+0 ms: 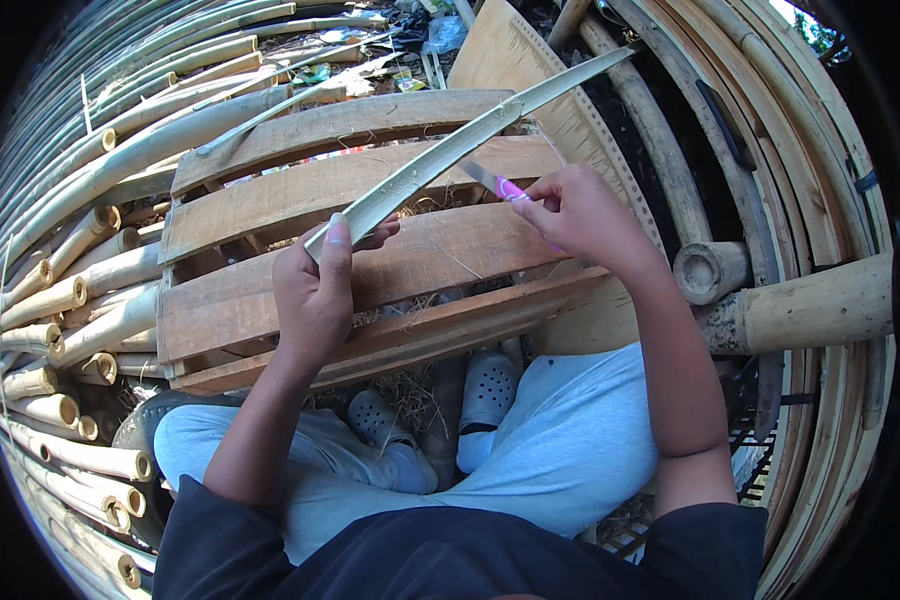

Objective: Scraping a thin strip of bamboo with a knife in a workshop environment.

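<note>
My left hand [320, 275] grips the near end of a long, pale split bamboo strip [440, 155], thumb on top. From there the strip slants up to the far right, passing above a slatted wooden bench. In my right hand [575, 210] is a knife [495, 182] with a pink patterned handle, its short blade pointing left toward the strip. A small gap seems to lie between blade and strip. Part of the handle is hidden by my fingers.
The slatted wooden bench [230, 310] stands before my knees. Stacked bamboo poles [100, 265] fill the left side. At right are a thick bamboo pole [810, 305] and long wooden planks [800, 140]. A thin plywood sheet [505, 50] leans behind the bench.
</note>
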Motion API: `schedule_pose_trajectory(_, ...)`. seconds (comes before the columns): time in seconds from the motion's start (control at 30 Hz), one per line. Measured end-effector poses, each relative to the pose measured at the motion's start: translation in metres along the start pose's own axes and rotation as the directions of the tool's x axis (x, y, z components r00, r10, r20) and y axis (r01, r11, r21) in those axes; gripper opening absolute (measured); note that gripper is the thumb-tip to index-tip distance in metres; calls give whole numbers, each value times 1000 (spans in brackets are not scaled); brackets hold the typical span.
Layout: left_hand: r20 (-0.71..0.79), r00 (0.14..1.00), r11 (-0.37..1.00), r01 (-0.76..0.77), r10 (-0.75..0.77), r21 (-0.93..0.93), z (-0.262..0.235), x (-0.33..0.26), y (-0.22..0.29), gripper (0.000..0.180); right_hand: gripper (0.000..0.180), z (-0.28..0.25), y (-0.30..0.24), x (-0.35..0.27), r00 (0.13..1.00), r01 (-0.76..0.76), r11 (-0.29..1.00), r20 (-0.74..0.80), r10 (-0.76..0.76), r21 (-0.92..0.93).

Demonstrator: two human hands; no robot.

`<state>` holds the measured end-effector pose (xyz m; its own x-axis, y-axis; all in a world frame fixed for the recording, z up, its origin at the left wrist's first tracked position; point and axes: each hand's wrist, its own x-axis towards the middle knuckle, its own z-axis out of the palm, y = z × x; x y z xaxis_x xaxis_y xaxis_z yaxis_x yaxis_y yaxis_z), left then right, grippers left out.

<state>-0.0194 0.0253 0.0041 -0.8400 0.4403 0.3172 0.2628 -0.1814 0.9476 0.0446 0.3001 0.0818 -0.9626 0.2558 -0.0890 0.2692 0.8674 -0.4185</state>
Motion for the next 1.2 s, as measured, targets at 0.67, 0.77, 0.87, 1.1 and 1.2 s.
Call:
schedule_pose_trajectory(0.67, -8, 1000, 1000, -14, 14, -6, 2, 1, 2, 47, 16, 6, 27, 1, 973, 184, 961, -101, -208, -207)
schedule_pose_trajectory(0.77, -13, 1000, 1000, 3, -3, -7, 4, 1, 2, 46, 17, 14, 27, 4, 972, 114, 979, -184, -145, -170)
schedule_pose_trajectory(0.87, -5, 1000, 1000, -6, 6, -10, 0, 0, 0, 46, 20, 17, 17, 6, 982, 120, 974, -120, -144, -190)
schedule_pose_trajectory(1.1, -8, 1000, 1000, -3, 3, -9, 1, 0, 0, 45, 21, 34, -3, 3, 970, 233, 941, -14, -244, -246)
schedule_pose_trajectory(1.2, 0, 1000, 1000, -9, 9, -6, 0, 0, -2, 45, 20, 30, -4, 5, 997, 44, 939, -50, -65, -342)
